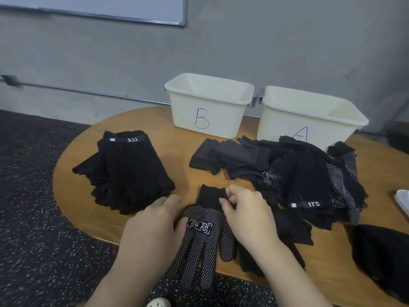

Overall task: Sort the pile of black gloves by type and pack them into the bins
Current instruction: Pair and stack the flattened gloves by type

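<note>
Right hand (pixel 245 209) pinched the cuff of a dotted glove (pixel 204 238) on the worktop (pixel 181 169).
Left hand (pixel 155 220) lay with relaxed fingers against the glove's left edge; the sorted stack (pixel 126 171) sat left, the unsorted pile (pixel 298 173) right, bins B (pixel 208 107) and A (pixel 309 116) behind.

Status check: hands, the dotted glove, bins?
Right hand pinching dotted glove at its cuff; left hand resting on its edge. Bin B and bin A show no gloves. Unsorted pile right; nothing blocking.
</note>
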### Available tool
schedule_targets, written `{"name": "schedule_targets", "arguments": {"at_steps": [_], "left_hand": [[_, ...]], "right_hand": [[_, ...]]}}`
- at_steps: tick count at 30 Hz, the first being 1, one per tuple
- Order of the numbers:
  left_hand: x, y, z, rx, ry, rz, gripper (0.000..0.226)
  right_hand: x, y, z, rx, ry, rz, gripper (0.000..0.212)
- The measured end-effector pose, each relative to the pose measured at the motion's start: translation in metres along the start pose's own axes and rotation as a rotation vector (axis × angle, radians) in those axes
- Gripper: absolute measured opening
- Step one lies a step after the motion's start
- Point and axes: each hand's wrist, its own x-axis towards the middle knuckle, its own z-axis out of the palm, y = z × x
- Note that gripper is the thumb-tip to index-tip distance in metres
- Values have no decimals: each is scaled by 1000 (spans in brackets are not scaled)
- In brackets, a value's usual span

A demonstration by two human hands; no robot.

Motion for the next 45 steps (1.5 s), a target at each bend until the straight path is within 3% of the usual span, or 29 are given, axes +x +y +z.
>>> {"name": "schedule_targets", "arguments": {"at_steps": [4,11,18,22,29,34,40,45], "left_hand": [[-5,0,3,27,23,128,24],[-6,7,23,29,-272,198,71],[9,-3,40,120,-221,227,85],[17,-8,45,107,-210,227,69],[31,-10,44,65,-248,249,72],[26,-15,30,47,-326,264,84],[19,0,36,24,-228,344,67],[27,2,47,60,-245,274,74]], "right_hand": [[2,-7,2,-24,16,3,14],[8,-6,4,-7,2,44,14],[-5,1,-8,0,-7,-110,18],[-14,5,-1,-60,-163,-264,18],[-23,24,2,-39,-191,-353,23],[-28,38,0,-18,-162,-356,23],[-33,42,-1,64,-178,-351,25],[-31,40,-6,191,-158,-289,19]]}}
